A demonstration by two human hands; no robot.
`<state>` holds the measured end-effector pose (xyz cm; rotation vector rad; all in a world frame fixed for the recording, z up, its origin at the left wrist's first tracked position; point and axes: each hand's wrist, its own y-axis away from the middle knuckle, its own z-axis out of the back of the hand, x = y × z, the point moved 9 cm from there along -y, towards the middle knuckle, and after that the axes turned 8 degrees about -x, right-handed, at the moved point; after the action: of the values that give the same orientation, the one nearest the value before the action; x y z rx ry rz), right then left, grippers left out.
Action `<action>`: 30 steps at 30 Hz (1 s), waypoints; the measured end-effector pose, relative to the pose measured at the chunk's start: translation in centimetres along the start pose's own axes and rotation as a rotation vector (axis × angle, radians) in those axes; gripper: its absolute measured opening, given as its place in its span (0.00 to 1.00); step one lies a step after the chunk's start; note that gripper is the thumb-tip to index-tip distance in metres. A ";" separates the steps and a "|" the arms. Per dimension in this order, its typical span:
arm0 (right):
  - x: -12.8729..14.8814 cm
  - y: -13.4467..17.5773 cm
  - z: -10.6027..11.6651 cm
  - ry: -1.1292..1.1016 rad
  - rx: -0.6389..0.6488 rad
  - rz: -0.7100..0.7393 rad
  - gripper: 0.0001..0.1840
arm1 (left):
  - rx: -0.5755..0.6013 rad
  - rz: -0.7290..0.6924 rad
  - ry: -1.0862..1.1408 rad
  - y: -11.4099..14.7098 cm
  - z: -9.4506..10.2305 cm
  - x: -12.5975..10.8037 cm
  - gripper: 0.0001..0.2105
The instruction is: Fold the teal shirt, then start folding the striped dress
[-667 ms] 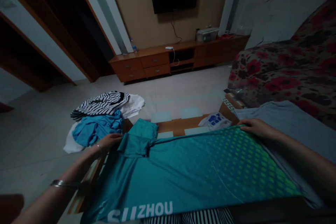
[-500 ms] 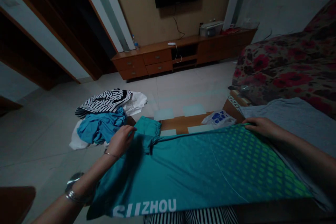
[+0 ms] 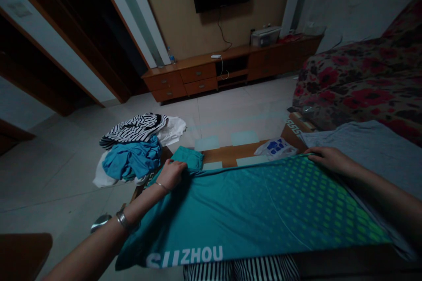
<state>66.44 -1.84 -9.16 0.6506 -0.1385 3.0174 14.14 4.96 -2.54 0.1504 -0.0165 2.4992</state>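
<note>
A teal jersey (image 3: 211,210) with white "SUZHOU" lettering and a green dotted pattern lies stretched sideways in front of me, folded along its far edge. My left hand (image 3: 172,174) is closed on the far edge near its left end. At the right end, my right hand (image 3: 325,158) pinches the same edge by the dotted part. Just beyond my left hand lies a folded teal cloth (image 3: 188,156). A grey garment (image 3: 369,149) is spread beside and under my right forearm.
Several clothes, with a striped garment (image 3: 135,129) and a blue one (image 3: 132,158), are heaped at left. A plastic bag (image 3: 277,148) rests on the glass-topped table (image 3: 224,154). A flowered sofa (image 3: 359,79) stands right, and a low wooden cabinet (image 3: 198,80) at the back.
My left hand has moved right along the jersey's far edge and closed on it. The bunched cloth there lies flatter. My right hand stays at its place.
</note>
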 end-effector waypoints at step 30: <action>-1.2 0.6 -1.6 -0.070 0.065 -0.072 0.18 | -0.228 0.513 0.705 -1.8 -1.5 9.5 0.06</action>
<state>66.82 -2.30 -11.17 0.7508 -0.0197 2.9421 7.46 12.14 -2.99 -0.9340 -0.0528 2.8821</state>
